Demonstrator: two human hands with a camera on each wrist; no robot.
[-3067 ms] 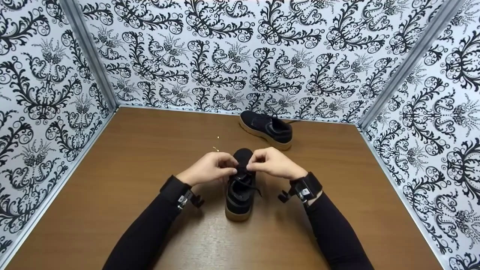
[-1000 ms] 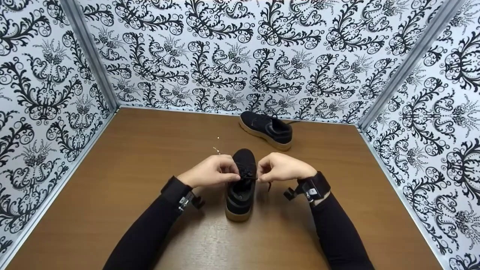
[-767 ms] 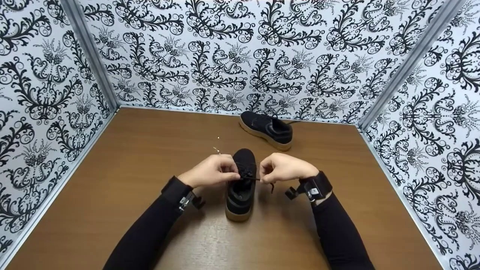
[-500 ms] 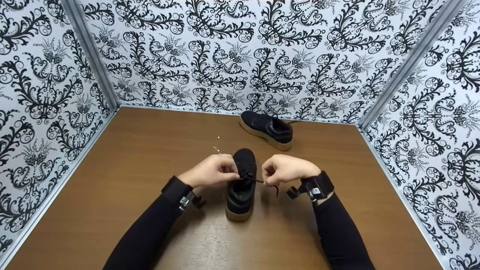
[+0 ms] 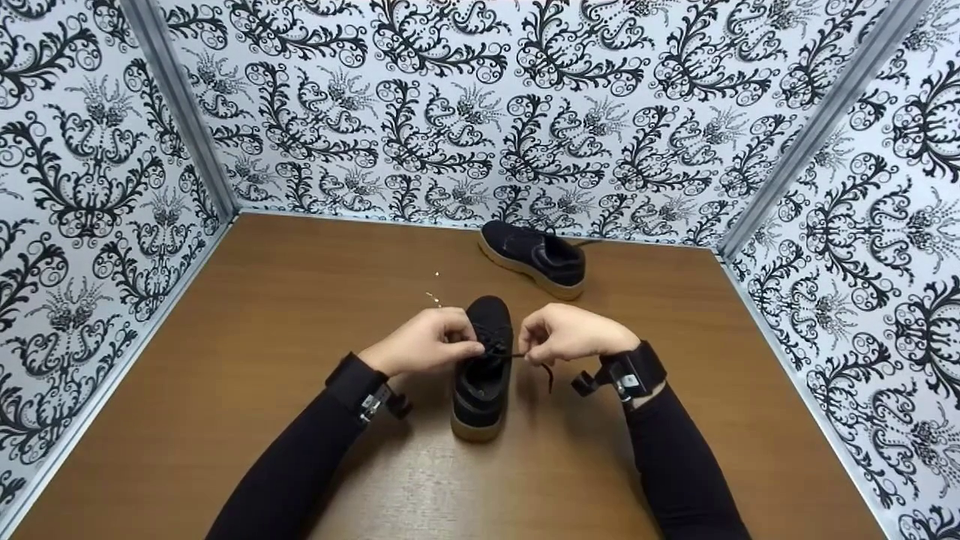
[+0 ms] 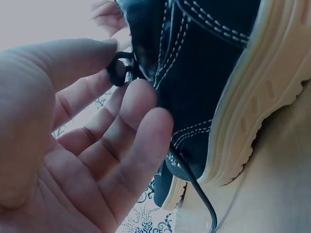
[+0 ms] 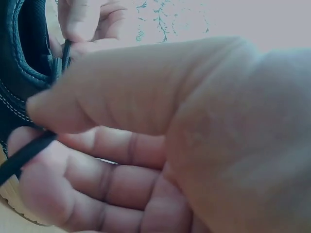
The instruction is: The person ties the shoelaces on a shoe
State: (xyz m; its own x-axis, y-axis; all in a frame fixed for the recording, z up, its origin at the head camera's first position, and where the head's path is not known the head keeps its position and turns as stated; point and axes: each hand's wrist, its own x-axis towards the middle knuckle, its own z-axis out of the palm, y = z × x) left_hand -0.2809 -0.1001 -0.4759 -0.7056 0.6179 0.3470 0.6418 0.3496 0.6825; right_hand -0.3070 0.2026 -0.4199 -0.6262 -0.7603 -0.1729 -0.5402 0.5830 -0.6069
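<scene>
A black lace-up shoe with a tan sole stands on the table between my hands, toe pointing away from me. At its lacing, my left hand pinches a small loop of black shoelace between thumb and finger. Just right of the shoe, my right hand pinches a shoelace between thumb and forefinger, its loose end dangling below the fingers. A short stretch of lace runs from the shoe to that hand. Another strand hangs down the shoe's side in the left wrist view. The knot itself is partly hidden by fingers.
A second black shoe with a tan sole lies angled near the back wall, its lace trailing to the right. Small pale specks show on the wooden table left of the near shoe's toe. Patterned walls enclose three sides.
From close together over the lacing, my right hand has moved right, drawing the lace out sideways, then eased slightly back toward the shoe. My left hand has stayed nearly still lately.
</scene>
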